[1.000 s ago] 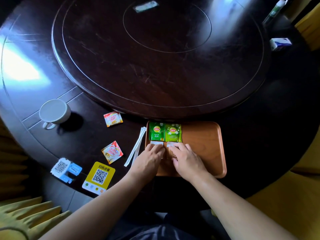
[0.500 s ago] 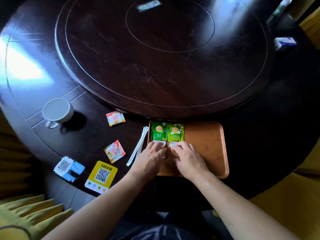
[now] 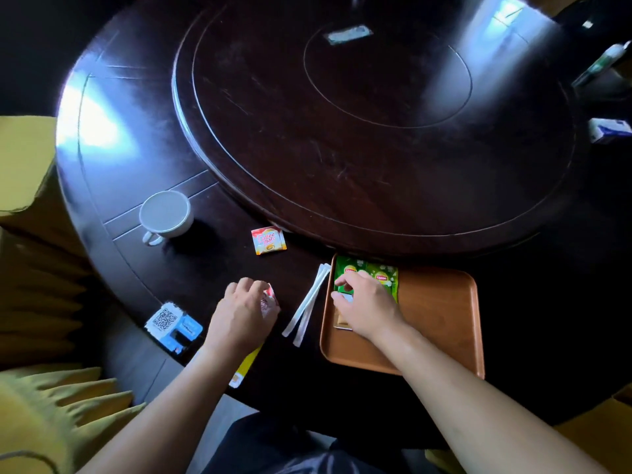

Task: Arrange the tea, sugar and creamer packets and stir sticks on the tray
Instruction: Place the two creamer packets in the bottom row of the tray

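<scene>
The brown tray [image 3: 441,319] lies near the table's front edge. Two green tea packets [image 3: 388,278] lie side by side in its far left corner. My right hand [image 3: 369,306] rests on the tray just below them, thumb and forefinger pinching a white sugar packet [image 3: 345,297]; what lies under the palm is hidden. Left of the tray, two white stir sticks [image 3: 307,306] lie on the table. Further left, my left hand [image 3: 242,313] closes on a red-and-white creamer packet [image 3: 271,297]. A second creamer packet [image 3: 268,241] lies further back.
A white cup [image 3: 166,213] stands at the left. A blue-and-white QR stand [image 3: 174,325] and a yellow card [image 3: 246,367] sit near my left wrist. A large dark turntable [image 3: 359,131] fills the table's middle. A small white box [image 3: 610,131] sits at the right edge.
My left hand left the tray, moved left across the stir sticks and closed on the nearer creamer packet. My right hand stayed on the tray. The camera view shifted left.
</scene>
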Tool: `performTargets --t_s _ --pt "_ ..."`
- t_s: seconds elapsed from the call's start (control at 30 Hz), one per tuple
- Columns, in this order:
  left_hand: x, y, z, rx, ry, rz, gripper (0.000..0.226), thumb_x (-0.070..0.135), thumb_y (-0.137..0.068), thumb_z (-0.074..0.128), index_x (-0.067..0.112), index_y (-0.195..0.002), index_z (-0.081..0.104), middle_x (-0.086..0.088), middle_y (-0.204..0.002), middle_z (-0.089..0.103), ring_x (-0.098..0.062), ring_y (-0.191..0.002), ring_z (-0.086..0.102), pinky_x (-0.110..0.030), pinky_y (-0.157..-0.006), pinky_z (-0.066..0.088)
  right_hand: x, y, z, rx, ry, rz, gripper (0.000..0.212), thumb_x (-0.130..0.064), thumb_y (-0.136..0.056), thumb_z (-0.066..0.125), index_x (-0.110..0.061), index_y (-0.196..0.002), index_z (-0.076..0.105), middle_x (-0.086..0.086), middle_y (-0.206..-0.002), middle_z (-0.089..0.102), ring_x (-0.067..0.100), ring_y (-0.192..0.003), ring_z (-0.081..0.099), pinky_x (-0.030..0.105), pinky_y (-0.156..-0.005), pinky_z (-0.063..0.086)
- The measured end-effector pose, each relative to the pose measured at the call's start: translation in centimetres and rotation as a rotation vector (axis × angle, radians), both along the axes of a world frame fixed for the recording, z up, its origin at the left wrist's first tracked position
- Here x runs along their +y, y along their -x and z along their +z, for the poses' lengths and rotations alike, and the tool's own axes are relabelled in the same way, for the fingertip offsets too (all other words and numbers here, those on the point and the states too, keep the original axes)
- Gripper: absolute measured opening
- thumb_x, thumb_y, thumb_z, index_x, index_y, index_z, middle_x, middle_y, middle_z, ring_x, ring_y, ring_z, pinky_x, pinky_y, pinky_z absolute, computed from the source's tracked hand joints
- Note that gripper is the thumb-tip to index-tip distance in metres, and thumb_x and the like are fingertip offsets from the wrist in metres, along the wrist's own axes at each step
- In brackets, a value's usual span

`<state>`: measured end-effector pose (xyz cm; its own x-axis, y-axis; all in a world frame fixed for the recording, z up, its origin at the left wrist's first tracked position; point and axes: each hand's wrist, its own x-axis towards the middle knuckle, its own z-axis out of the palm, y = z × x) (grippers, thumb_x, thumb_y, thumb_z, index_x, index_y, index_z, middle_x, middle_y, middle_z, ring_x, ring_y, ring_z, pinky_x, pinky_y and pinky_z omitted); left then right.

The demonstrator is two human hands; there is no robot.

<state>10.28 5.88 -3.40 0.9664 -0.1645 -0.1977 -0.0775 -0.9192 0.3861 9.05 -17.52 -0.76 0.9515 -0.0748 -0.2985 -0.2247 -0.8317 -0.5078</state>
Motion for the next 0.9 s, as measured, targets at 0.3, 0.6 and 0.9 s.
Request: performTargets --t_s 0.3,0.6,0.9 --pt "1.8 -1.9 -0.8 0.075 -0.102 -0.086 0.066 0.060 -0.074 0.069 0.024 -0.128 0.055 -0.001 -0.118 0.054 -0.023 -0.107 0.049 -0.041 -0.084 0.051 8.0 -7.2 -1.4 0.098 -0.117 -0.315 0.023 -0.037 -0.087 0.068 -0.020 -0.103 0.069 0.005 -0.110 0.066 0.027 -0.100 0.064 0.034 -0.085 0.052" --pt "2.9 -2.2 -1.4 0.122 0.021 -0.017 0.050 0.050 -0.072 0.077 0.018 -0.104 0.057 -0.001 -0.102 0.049 -0.023 -0.096 0.051 -0.040 -0.071 0.053 14.2 -10.5 -3.7 0.121 0.050 -0.586 0.074 -0.058 -0.072 0.075 -0.008 -0.122 0.056 0.012 -0.130 0.054 0.033 -0.121 0.051 0.051 -0.095 0.046" --pt "7.3 -0.9 -1.7 0.108 0.114 0.117 0.042 0.044 -0.074 0.076 0.015 -0.099 0.057 0.002 -0.089 0.049 -0.024 -0.088 0.057 -0.033 -0.064 0.041 18.1 -12.1 -4.6 0.132 0.065 -0.612 0.069 -0.049 -0.074 0.081 -0.011 -0.126 0.054 0.012 -0.128 0.051 0.031 -0.118 0.050 0.048 -0.092 0.047"
